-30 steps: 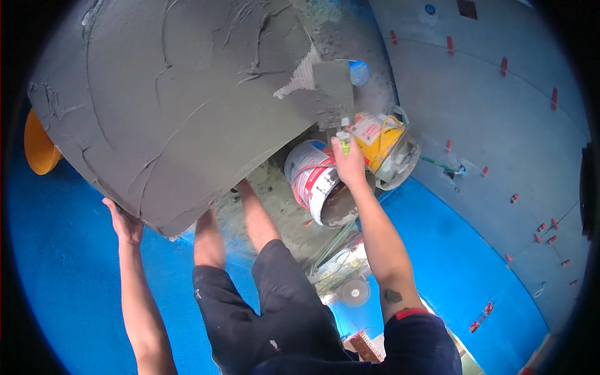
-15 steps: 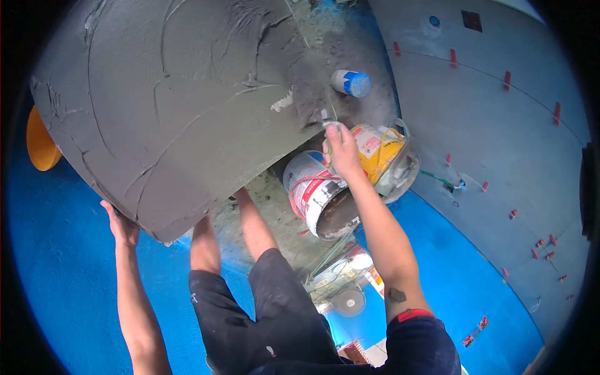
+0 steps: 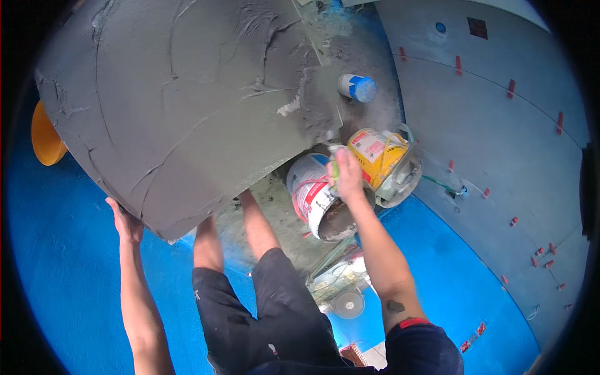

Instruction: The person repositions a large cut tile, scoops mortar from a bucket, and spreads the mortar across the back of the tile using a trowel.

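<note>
A large tile (image 3: 206, 112), its upper face coated in wet grey mortar with curved ridges, tilts in front of me. My left hand (image 3: 128, 224) grips its lower left edge, the fingers partly hidden beneath it. My right hand (image 3: 348, 177) is closed around the greenish handle of a trowel (image 3: 322, 100). The mortar-smeared blade lies at the tile's right edge, and its outline is hard to make out. Below the right hand, a white bucket (image 3: 304, 181) tilts with grey mortar inside its mouth.
A yellow bucket (image 3: 369, 159) leans beside the white one. Behind them lies a blue-and-white container (image 3: 358, 88). An orange round object (image 3: 47, 134) stands at the left. An angle grinder's disc or similar grey disc (image 3: 348, 304) lies near my legs. Red tile spacers (image 3: 511, 89) dot the grey wall.
My right hand has drawn the trowel back towards me along the tile's right edge. The left hand keeps its grip on the tile. The view has shifted slightly.
</note>
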A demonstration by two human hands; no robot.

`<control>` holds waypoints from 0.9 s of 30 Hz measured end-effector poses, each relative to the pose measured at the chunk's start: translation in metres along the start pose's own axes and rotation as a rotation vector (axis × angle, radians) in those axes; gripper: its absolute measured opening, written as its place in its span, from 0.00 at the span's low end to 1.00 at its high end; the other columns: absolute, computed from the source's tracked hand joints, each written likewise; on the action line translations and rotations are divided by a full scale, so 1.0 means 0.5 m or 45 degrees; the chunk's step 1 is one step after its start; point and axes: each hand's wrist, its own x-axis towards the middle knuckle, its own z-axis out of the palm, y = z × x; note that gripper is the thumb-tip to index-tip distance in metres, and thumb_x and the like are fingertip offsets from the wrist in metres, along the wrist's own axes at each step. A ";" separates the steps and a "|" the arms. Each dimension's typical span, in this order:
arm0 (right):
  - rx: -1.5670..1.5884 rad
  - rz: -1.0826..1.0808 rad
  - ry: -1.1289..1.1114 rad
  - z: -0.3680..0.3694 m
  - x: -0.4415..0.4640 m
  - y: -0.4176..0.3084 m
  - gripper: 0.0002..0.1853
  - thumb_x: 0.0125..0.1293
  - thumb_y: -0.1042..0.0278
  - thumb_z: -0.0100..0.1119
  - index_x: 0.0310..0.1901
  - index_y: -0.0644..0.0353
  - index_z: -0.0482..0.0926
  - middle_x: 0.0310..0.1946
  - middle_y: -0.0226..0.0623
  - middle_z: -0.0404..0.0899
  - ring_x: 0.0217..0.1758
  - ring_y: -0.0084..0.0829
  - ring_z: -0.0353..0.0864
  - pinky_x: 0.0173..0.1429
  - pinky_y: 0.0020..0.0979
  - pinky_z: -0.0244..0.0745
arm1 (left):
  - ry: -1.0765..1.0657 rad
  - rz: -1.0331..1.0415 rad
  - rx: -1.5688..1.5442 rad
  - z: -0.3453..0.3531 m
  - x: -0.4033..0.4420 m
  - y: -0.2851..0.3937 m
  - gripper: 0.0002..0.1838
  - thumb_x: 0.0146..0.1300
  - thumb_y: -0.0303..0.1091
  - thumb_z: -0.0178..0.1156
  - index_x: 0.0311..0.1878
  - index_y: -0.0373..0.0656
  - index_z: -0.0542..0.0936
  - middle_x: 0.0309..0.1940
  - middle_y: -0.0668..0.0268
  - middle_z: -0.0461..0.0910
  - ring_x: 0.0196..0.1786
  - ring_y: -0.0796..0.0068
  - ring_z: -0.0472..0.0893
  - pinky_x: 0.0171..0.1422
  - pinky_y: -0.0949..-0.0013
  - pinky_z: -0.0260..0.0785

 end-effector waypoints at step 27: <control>-0.803 -0.316 0.367 0.252 0.172 -0.261 0.31 0.71 0.37 0.47 0.49 0.65 0.73 0.39 0.62 0.81 0.48 0.63 0.80 0.51 0.53 0.73 | -0.007 0.039 -0.056 0.011 -0.006 -0.002 0.52 0.62 0.77 0.42 0.77 0.45 0.52 0.77 0.62 0.52 0.76 0.56 0.56 0.76 0.50 0.52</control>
